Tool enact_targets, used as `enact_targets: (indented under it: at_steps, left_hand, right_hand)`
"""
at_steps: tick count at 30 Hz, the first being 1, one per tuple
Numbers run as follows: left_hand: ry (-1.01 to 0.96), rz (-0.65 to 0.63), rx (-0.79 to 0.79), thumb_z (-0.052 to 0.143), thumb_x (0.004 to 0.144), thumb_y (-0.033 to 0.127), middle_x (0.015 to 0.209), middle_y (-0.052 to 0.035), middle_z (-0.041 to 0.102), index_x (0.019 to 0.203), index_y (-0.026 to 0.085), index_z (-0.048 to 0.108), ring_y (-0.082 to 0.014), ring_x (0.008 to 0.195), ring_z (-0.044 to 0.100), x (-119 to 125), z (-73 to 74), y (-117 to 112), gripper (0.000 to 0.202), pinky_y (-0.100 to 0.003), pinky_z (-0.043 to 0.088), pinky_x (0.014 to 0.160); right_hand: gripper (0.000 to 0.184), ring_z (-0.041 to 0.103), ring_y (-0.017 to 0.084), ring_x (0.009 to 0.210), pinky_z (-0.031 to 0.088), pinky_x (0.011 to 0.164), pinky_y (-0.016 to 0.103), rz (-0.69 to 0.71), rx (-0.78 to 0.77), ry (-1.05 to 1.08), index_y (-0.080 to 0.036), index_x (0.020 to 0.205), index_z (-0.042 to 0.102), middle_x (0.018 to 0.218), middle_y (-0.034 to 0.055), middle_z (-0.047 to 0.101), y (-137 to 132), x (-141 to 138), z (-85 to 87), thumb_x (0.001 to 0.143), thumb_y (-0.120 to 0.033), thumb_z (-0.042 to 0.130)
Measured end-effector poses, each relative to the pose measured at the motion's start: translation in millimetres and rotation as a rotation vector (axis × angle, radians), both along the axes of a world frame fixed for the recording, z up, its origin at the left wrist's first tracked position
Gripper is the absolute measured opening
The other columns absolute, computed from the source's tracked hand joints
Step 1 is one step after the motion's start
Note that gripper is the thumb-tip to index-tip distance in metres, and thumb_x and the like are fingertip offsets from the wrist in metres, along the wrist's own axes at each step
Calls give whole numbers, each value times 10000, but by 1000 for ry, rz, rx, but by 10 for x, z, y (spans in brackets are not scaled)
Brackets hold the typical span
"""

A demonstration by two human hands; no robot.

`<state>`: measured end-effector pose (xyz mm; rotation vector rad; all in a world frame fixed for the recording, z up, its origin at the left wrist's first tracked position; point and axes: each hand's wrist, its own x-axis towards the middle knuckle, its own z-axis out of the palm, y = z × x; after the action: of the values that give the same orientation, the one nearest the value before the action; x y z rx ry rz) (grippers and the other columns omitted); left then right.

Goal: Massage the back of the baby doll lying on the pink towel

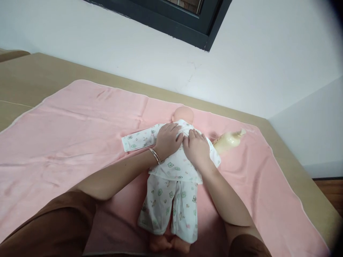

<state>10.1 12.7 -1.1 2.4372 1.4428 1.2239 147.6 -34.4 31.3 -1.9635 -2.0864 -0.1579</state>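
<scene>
A baby doll (183, 114) lies on its back on a pink blanket (66, 125), dressed in a white printed top (177, 166) and matching trousers (171, 205). My left hand (168, 138) rests on the doll's chest, fingers curled over the fabric near the collar; a silver bangle (154, 156) circles the wrist. My right hand (196, 146) lies beside it on the chest, fingers pressed on the same cloth. The doll's one sleeve (138, 140) stretches out to the left. Its other arm (229, 140) sticks out bare to the right.
The blanket covers a tan surface (32, 75) set against a white wall (134, 46). A dark window frame (171, 21) runs across the top. Wooden floor (331, 191) shows at the far right. My brown sleeves fill the lower corners.
</scene>
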Motion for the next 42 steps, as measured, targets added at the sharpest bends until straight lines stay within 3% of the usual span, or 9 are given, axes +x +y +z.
enact_targets:
  at_steps: [4, 8, 13, 17, 24, 42]
  left_hand:
    - [13, 36, -57, 517, 895, 298, 1306, -156, 619, 1258, 120, 581, -314, 1249, 531, 12, -10, 37, 409, -507, 383, 1106]
    - [38, -132, 10, 440, 920, 231, 1309, -131, 626, 1205, 134, 609, -270, 1253, 537, -8, 16, 39, 345, -481, 370, 1130]
    - [25, -126, 34, 430, 938, 243, 1161, -101, 683, 1025, 185, 659, -262, 1150, 584, -34, 49, -25, 253, -451, 435, 1054]
    - [15, -29, -15, 465, 921, 255, 1155, -113, 669, 1063, 169, 646, -279, 1117, 577, -19, 69, -55, 245, -452, 446, 1011]
    - [9, 10, -83, 469, 904, 278, 1331, -124, 607, 1236, 160, 589, -295, 1252, 522, 15, 15, 28, 372, -477, 376, 1092]
    - [6, -13, -146, 477, 901, 288, 1366, -138, 582, 1265, 138, 575, -300, 1287, 496, 8, 18, 47, 406, -482, 331, 1139]
  right_hand:
    - [584, 363, 348, 1439, 267, 1173, 564, 86, -65, 104, -31, 1463, 400, 1512, 231, 435, 171, 150, -13, 1004, -387, 341]
    - [524, 379, 327, 1430, 264, 1179, 556, 213, -39, 54, -65, 1472, 408, 1522, 187, 440, 164, 94, 5, 987, -239, 307]
    - [478, 494, 359, 1335, 318, 1151, 499, 108, 19, -49, -12, 1369, 524, 1420, 253, 532, -33, -88, 69, 983, -225, 339]
    - [390, 562, 321, 1263, 350, 1126, 478, 95, 17, 12, -118, 1202, 649, 1340, 185, 620, -12, -33, 107, 987, -282, 368]
    - [579, 371, 343, 1432, 257, 1177, 546, 47, -27, 155, -43, 1454, 415, 1509, 222, 443, 206, 120, -74, 989, -385, 358]
    - [582, 359, 341, 1435, 237, 1181, 568, 49, -21, 187, -65, 1459, 410, 1511, 206, 444, 200, 119, -114, 985, -395, 338]
